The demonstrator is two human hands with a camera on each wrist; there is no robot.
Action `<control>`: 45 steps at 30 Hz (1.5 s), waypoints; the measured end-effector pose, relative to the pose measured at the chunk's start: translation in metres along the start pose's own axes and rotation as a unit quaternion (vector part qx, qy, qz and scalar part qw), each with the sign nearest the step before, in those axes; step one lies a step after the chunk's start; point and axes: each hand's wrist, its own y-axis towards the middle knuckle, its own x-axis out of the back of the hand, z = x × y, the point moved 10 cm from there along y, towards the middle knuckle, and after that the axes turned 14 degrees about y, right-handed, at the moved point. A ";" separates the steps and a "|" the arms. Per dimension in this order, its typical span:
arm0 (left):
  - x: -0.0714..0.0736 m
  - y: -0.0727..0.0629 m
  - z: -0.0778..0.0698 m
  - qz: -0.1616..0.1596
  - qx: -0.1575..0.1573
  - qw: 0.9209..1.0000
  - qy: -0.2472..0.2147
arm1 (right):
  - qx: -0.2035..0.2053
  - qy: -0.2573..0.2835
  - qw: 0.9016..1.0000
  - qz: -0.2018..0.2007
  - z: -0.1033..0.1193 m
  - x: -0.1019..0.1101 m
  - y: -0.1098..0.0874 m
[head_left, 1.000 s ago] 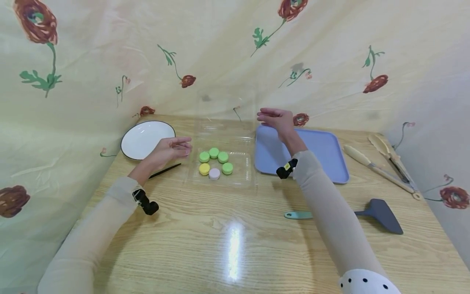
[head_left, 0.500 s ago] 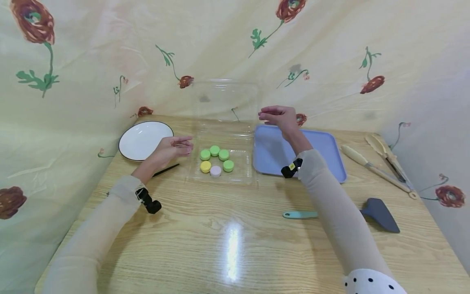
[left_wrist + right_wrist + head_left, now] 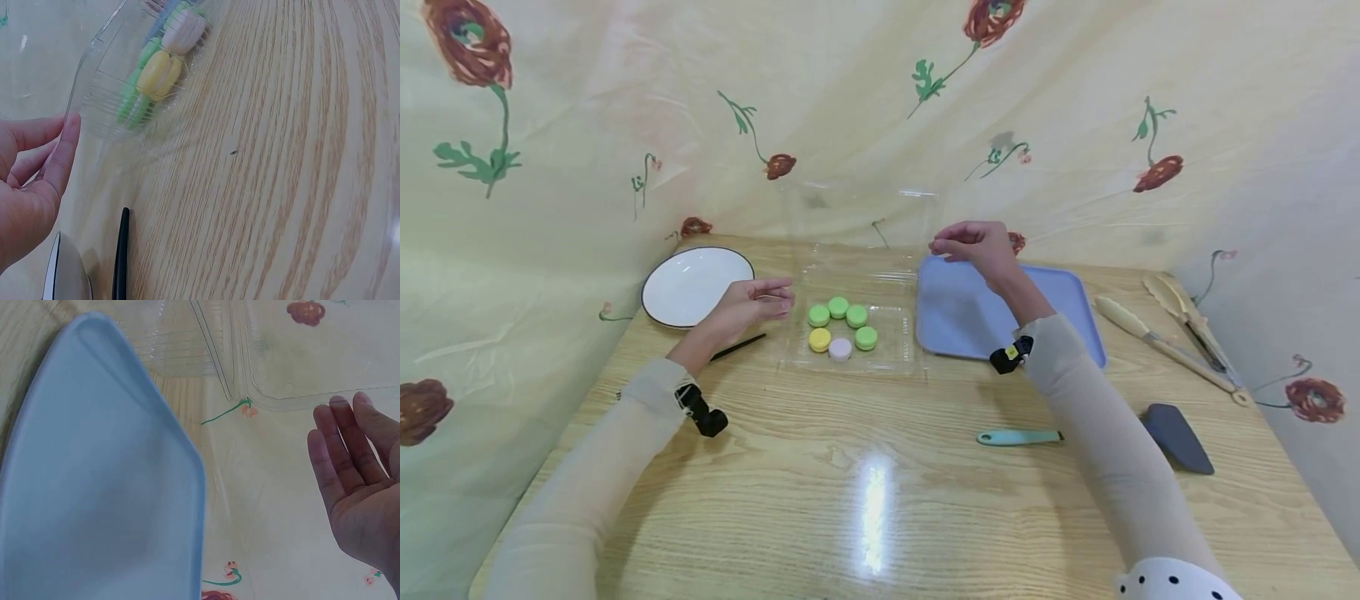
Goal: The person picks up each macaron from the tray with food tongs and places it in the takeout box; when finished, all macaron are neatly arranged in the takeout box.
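A clear plastic clamshell box [image 3: 891, 337] lies on the table, holding several green macarons [image 3: 857, 316], a yellow macaron [image 3: 820, 339] and a lilac macaron [image 3: 840, 349]. Its hinged lid [image 3: 850, 225] stands raised at the back. My left hand [image 3: 747, 310] pinches the box's left rim between thumb and fingers, as the left wrist view shows near the macarons. At the lid's right edge, my right hand [image 3: 981, 248] pinches the thin plastic; in the right wrist view its thumb and fingertips [image 3: 337, 400] meet at that edge.
A blue tray [image 3: 1015, 308] sits right of the box, beneath my right hand. A white plate [image 3: 696, 287] and a thin black handle [image 3: 739, 347] lie by my left hand. Tongs [image 3: 1172, 350] and a spatula [image 3: 1178, 439] lie at the right, the spatula partly under my forearm.
The lid's top edge has come lower and toward me in the head view. My right hand has shifted slightly right; my left hand stays at the box's rim.
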 end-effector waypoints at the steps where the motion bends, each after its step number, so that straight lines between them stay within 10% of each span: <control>1: 0.000 0.000 0.000 0.001 0.000 1.000 -0.001 | 0.003 -0.010 1.000 0.007 0.001 -0.001 -0.002; 27: -0.002 -0.008 0.009 0.063 -0.003 0.998 0.020 | 0.029 -0.188 0.970 0.151 0.004 -0.029 -0.067; 45: -0.004 -0.023 0.009 0.086 0.011 0.994 0.059 | 0.072 -0.262 0.946 0.177 -0.019 -0.042 -0.100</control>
